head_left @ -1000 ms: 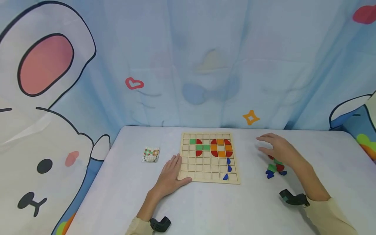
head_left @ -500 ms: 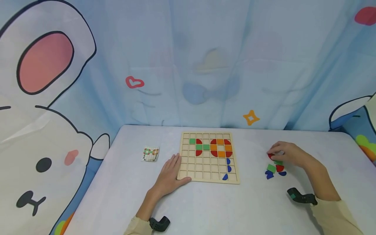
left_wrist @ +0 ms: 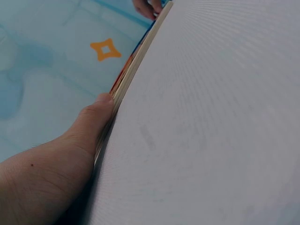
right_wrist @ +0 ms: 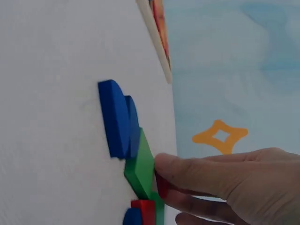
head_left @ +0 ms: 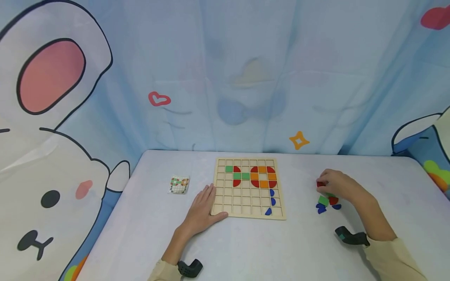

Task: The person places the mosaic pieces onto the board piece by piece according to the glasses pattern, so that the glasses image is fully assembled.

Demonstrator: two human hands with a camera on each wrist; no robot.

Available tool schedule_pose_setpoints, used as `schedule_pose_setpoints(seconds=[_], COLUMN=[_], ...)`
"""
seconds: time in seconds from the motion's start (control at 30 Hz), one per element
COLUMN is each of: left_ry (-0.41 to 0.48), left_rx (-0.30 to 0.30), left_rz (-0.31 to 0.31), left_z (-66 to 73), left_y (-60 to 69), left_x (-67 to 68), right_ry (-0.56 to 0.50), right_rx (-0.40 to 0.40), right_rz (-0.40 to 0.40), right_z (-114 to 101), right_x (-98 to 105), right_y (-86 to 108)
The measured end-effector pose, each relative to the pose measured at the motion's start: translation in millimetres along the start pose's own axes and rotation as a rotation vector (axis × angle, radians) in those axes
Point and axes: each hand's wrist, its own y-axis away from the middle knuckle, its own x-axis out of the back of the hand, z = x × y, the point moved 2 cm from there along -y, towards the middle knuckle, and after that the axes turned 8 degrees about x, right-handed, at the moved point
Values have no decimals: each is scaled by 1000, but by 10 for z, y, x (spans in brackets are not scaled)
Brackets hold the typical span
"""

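Observation:
A square wooden grid board lies on the table. Against its front left corner rests my left hand, fingers straight along the left side and thumb at the front edge. In the left wrist view the thumb touches the board's rim. To the right of the board, my right hand pinches a red piece between thumb and fingers, low over a small pile. That pile has green squares, a red piece and blue half-round pieces.
Red, green and orange pieces fill cells in the board's upper rows. Blue half-round pieces lie at its right side. A small pattern card sits left of the board. Behind the table hangs a printed blue curtain.
My right hand has come down to the pile, its fingers closing on the red piece, and has drawn slightly left. My left hand stays at the board's corner.

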Motion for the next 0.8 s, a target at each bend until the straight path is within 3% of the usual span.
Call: schedule_pose_setpoints(seconds=[0.23, 0.53, 0.8], left_ry=[2, 1, -5], left_rx=[-1, 0, 6], left_rz=[2, 1, 1], left_z=[-7, -14, -16], left_y=[-2, -12, -15], left_x=[-3, -28, -21], right_ry=[18, 60, 42], right_rx=[-39, 39, 62], right_rz=[33, 131, 116], right_z=[-16, 0, -20], right_x=[-36, -97, -89], right_y=[-11, -63, -80])
